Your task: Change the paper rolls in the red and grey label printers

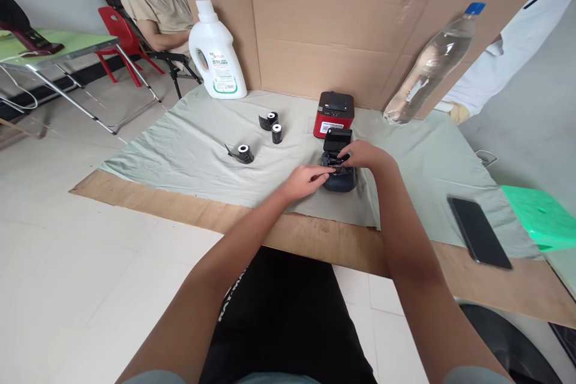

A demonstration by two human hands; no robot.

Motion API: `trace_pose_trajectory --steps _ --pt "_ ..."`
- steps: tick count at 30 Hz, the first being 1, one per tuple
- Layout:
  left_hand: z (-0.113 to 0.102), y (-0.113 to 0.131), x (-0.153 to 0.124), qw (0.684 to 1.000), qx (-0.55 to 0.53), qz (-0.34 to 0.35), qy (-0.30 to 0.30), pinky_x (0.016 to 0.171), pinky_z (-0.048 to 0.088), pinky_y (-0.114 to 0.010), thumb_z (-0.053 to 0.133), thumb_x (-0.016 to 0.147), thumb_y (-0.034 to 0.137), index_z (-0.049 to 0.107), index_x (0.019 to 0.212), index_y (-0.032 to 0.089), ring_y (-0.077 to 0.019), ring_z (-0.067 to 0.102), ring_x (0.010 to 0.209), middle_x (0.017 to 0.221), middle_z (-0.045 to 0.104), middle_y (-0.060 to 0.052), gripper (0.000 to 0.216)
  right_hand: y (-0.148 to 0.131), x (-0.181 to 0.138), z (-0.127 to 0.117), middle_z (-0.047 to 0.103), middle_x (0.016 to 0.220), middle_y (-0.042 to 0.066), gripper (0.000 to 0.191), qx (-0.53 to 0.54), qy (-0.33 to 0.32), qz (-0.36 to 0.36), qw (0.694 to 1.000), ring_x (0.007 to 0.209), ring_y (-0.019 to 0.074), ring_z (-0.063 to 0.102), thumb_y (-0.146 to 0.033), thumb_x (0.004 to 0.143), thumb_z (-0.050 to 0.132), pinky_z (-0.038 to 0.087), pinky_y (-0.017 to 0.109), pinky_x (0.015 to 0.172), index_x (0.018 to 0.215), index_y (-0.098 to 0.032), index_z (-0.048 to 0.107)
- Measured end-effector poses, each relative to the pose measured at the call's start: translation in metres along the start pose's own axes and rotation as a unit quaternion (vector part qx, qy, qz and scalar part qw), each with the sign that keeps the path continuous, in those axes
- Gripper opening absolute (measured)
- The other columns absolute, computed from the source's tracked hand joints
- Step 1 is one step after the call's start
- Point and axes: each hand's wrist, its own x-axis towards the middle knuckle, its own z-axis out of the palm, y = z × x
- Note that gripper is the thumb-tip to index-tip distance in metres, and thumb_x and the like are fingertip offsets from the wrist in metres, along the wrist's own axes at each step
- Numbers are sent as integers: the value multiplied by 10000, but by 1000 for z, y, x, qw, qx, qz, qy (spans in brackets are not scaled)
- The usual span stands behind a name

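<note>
A small dark printer [341, 180] stands on the cloth with its lid [338, 139] raised, so its inner compartment shows. My left hand [305, 182] reaches it from the left side, index finger stretched onto the compartment's front edge and thumb lower down. From the right, my right hand [361, 155] dips bent fingers into the compartment under the lid. Its fingertips are pressed together there, and what lies between them is too small to make out. Right behind the lid sits a red and black printer [333, 115] with a white label.
Several small black paper rolls [245, 154] lie on the cloth to the left. A white detergent jug [218, 54] and a tilted water bottle [432, 66] stand before the cardboard panel [315, 24]. A phone [479, 232] rests near the right edge. A seated person [157, 12] is behind.
</note>
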Motion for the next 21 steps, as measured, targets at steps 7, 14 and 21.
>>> trace_pose_trajectory --steps 7,14,21 --pt "1 -4 -1 999 -24 -2 30 700 467 -259 562 1021 368 790 1261 192 -118 548 657 925 799 -42 375 -11 -7 -4 719 1238 152 354 -57 10 17 998 1165 359 643 -255 758 781 511 395 931 1107 -230 833" --pt "-2 -9 10 972 -108 23 207 681 445 -255 645 976 481 808 1169 182 -115 481 666 789 624 -8 392 -15 -31 -36 748 1086 104 285 45 78 -97 991 959 281 673 -240 821 679 482 361 822 1097 -197 737" --pt "-6 -9 13 932 -226 -59 276 629 390 -228 814 834 542 773 1143 157 -90 455 644 709 570 35 495 -56 -39 -27 718 1043 91 218 116 96 -235 960 924 263 639 -258 821 665 457 357 785 1031 -202 662"
